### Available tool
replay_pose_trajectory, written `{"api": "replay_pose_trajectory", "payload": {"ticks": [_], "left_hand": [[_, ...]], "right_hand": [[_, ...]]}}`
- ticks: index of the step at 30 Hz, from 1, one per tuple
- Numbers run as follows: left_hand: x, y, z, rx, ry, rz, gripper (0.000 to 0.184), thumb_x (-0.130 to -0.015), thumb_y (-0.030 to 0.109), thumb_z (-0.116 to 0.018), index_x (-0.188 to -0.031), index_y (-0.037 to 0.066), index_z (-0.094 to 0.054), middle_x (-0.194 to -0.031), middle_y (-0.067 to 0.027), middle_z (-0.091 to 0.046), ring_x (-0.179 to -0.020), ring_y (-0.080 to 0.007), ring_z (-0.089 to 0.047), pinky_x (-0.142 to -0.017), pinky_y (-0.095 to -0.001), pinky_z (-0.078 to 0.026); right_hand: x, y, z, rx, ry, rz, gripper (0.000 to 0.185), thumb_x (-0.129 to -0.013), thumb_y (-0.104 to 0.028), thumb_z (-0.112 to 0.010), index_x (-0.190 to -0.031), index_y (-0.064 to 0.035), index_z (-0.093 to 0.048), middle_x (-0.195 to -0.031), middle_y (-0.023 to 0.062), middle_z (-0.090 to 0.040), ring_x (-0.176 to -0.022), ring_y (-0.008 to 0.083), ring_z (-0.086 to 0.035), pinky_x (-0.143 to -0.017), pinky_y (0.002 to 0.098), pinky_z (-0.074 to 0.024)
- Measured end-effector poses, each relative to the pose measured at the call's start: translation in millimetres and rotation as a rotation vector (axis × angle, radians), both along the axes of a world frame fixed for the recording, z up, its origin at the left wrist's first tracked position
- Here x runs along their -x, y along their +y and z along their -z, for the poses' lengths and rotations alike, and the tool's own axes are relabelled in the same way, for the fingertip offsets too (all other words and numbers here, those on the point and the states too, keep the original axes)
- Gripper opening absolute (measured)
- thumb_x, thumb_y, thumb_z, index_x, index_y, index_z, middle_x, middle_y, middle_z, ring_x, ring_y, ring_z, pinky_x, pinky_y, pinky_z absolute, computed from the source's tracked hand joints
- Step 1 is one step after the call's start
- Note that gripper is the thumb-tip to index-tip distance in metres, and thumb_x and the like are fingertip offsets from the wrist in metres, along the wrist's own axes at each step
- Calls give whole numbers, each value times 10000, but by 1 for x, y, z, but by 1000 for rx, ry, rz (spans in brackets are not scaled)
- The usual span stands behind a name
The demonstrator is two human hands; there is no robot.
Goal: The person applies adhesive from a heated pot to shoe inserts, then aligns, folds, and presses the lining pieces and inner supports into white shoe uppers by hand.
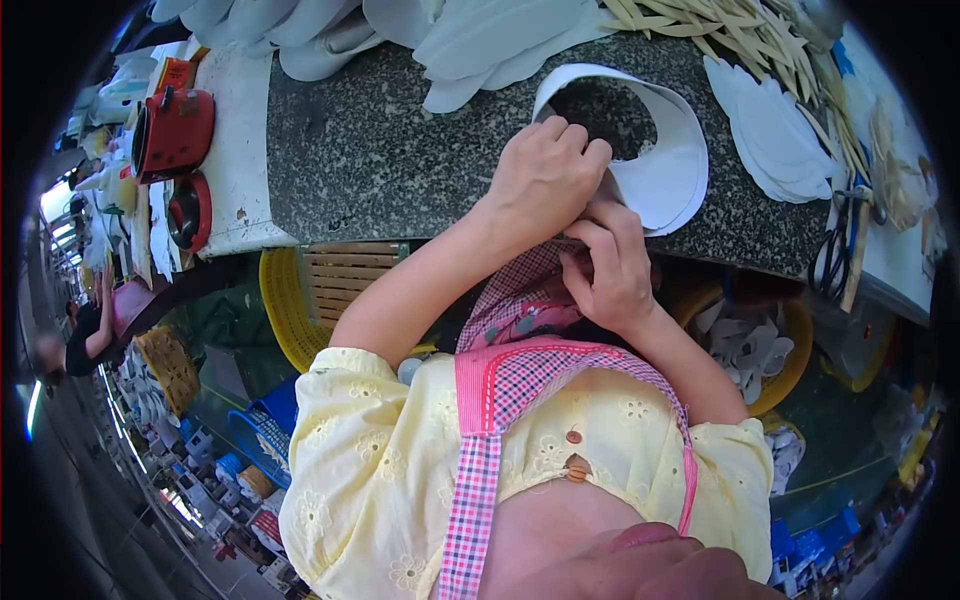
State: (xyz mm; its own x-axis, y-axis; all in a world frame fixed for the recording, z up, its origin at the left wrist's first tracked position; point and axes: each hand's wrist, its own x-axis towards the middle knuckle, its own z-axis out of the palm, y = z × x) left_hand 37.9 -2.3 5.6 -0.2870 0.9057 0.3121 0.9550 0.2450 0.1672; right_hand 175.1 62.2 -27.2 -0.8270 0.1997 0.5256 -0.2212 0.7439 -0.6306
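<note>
A white shoe upper (672,150), curled into a loop around an opening, lies at the near edge of the dark speckled tabletop (400,150). My left hand (550,170) is closed, its fingers bent at the loop's left end. Just below, my right hand (612,262) is closed too, with thumb and fingers pinched near the same end at the table edge. The fingers cover the spot where the ends meet, so any small thing between them is hidden.
White cut pieces (500,45) are piled at the back, with another stack (768,130) to the right. Beige strips (740,30) lie behind it. Scissors (858,215) are at the right edge. A red container (180,130) stands left. Yellow baskets (790,350) sit below; a person (95,320) is far left.
</note>
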Motion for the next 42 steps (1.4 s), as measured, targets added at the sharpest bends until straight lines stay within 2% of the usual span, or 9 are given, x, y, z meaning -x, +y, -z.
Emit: {"api": "replay_pose_trajectory", "payload": {"ticks": [4,8,9,12,18,21,30,33,42], "left_hand": [[10,-1,-6,66,-109,79,72,-636,84,-590,-696,89,-551,-679,-35,-533,-681,-212,-533,-605,-319,-459],[28,-13,-12,-21,-292,296,206,-684,88,-622,-890,70,-627,-832,-80,-581,-807,-254,-560,-712,-332,-468],[27,-20,-17,67,-345,251,270,-695,96,-641,-962,60,-621,-927,-97,-585,-870,-268,-559,-764,-345,-464],[21,-29,-12,57,-365,21,289,-685,97,-655,-968,58,-614,-954,-93,-586,-891,-262,-557,-775,-346,-463],[26,-39,8,-105,-323,154,293,-675,100,-670,-963,64,-632,-1012,-73,-593,-932,-253,-558,-796,-340,-463],[26,-40,13,-134,-381,88,281,-667,92,-673,-945,64,-641,-1022,-63,-594,-944,-244,-559,-803,-335,-466],[18,-29,17,-191,-455,-69,133,-640,41,-659,-768,72,-667,-958,-41,-627,-923,-231,-572,-794,-320,-469],[19,-25,18,-181,-426,-76,138,-645,39,-646,-782,58,-646,-928,-47,-630,-891,-235,-579,-775,-324,-474],[21,-13,18,-99,-70,13,163,-668,49,-595,-813,65,-521,-715,-61,-565,-712,-227,-568,-621,-313,-469]], "right_hand": [[1,2,2,-44,-148,94,533,-621,-59,-645,-1127,-20,-484,-1166,164,-449,-1024,317,-457,-877,399,-385],[1,-4,5,-242,-269,141,682,-613,-140,-687,-1233,-19,-428,-1253,134,-416,-1087,286,-406,-900,386,-346],[1,-5,10,-291,-272,156,699,-613,-169,-689,-1245,-34,-425,-1266,112,-410,-1102,270,-395,-905,380,-338],[3,-6,13,-393,-285,195,715,-617,-230,-686,-1262,-72,-423,-1281,63,-405,-1114,238,-381,-913,370,-314],[3,-9,13,-395,-336,222,767,-613,-260,-689,-1298,-94,-386,-1299,39,-378,-1123,233,-360,-917,388,-295],[3,-11,10,-371,-379,222,794,-612,-259,-696,-1315,-97,-363,-1303,42,-362,-1136,245,-342,-920,402,-289],[6,-12,13,-429,-390,220,804,-602,-272,-705,-1311,-91,-372,-1308,48,-349,-1137,263,-330,-925,437,-276],[6,-9,15,-484,-349,203,778,-586,-275,-706,-1282,-87,-415,-1307,47,-355,-1125,255,-340,-923,438,-277],[11,-4,10,-489,-289,168,699,-546,-257,-694,-1193,-67,-510,-1247,40,-425,-1067,224,-384,-881,420,-300]]}}
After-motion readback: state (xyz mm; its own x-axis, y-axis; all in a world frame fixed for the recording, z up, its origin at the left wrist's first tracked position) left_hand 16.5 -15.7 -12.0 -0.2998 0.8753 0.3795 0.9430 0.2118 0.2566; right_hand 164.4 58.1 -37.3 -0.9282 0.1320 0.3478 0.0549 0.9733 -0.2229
